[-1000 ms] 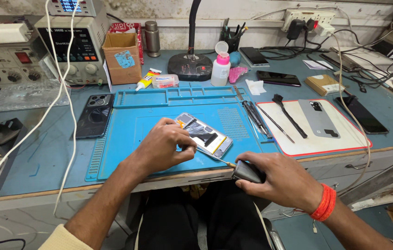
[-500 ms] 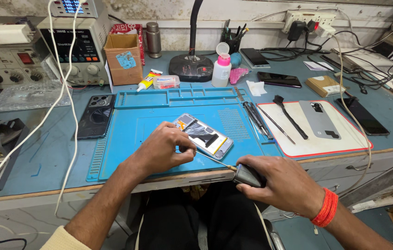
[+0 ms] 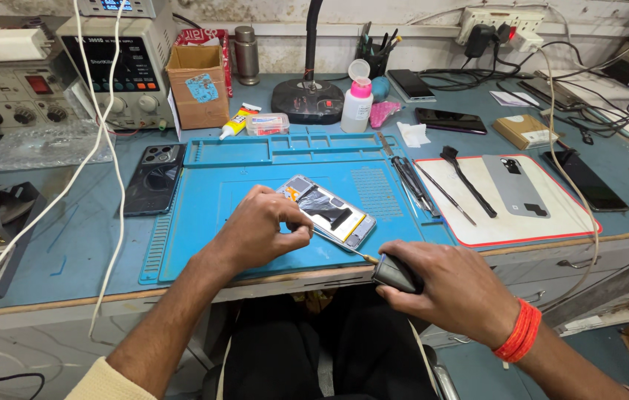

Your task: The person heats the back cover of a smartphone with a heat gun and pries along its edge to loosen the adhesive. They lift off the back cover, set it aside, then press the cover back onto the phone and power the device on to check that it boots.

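In the middle of the frame, an opened phone with its back off point(image 3: 328, 212) lay on the blue rubber mat point(image 3: 203, 222). The left hand point(image 3: 255, 230) pinched its near edge — fingers closed. The right hand point(image 3: 455, 285) gripped a black-handled screwdriver point(image 3: 392, 270) tightly, lower right — tip at the phone.

An opened phone point(image 3: 329, 212) lies tilted on the blue work mat point(image 3: 203, 222), which covers the middle of the surface point(image 3: 70, 252). The left hand point(image 3: 259, 230) rests on the mat, its fingers pinching at the phone's near corner. The right hand point(image 3: 451, 285), off the mat's near right corner, grips a black-handled screwdriver point(image 3: 385, 267) whose thin shaft reaches to the phone. A dark phone point(image 3: 153, 178) lies just left of the mat, a white pad point(image 3: 507, 215) right of it.
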Available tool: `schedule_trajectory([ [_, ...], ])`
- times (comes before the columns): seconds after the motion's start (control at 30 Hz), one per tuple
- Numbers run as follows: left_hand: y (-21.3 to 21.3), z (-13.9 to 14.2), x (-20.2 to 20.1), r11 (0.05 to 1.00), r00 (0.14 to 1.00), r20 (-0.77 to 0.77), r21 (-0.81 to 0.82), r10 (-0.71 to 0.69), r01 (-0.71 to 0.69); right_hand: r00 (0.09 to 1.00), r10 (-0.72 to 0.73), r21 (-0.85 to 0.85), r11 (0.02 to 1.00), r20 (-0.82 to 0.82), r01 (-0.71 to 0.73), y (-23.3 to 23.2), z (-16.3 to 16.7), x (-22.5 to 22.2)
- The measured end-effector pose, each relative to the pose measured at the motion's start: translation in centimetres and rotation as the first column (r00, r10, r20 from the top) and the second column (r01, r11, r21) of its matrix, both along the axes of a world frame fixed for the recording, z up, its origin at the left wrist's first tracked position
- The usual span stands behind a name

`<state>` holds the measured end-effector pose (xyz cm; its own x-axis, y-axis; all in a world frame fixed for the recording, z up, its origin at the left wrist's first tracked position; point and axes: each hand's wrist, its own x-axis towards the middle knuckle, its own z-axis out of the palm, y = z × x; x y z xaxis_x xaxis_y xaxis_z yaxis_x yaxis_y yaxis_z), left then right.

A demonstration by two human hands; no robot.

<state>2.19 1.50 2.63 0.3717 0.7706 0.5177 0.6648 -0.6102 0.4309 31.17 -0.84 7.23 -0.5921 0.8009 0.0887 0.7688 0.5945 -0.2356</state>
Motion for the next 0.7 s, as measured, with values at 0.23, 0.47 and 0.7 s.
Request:
schedule_trajectory([
  [0.23, 0.2, 0.4, -0.2, 0.999, 0.999, -0.034, -0.017, 0.039, -0.039, 1.0, -0.017, 0.004, 1.0, 0.003, 0.017, 0.0, 0.1, -0.4],
  [0.47, 0.3, -0.3, -0.5, 0.999, 0.999, 0.008, 0.024, 0.042, -0.042, 1.0, 0.01, 0.037, 0.999, -0.004, -0.01, 0.1, 0.0, -0.5],
  [0.7, 1.3, -0.5, -4.5, 0.968, 0.968, 0.106, 0.084, 0.229, -0.238, 1.0, 0.009, 0.079, 0.997, -0.023, -0.007, 0.0, -0.6, 0.5],
])
